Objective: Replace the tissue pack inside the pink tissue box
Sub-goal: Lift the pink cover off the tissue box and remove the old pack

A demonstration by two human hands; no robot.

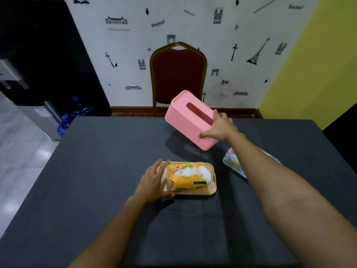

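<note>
Head view, listed from the wooden tray [210, 192] outward: beyond it we hold the pink tissue box cover [185, 120] aloft, tilted, right hand [220, 126] gripping its near end. On the tray lies the opened orange tissue pack [185, 178], left hand [154, 180] flat against tray and pack, clasp uncertain; the fresh pack [231, 165] waits just right. We should park the cover well clear before lifting the old pack straight up.

second tissue pack [234, 165] half behind right forearm

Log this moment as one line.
right hand: lifts pink plastic box cover | left hand: steadies wooden base tray | orange tissue pack: on tray
</note>
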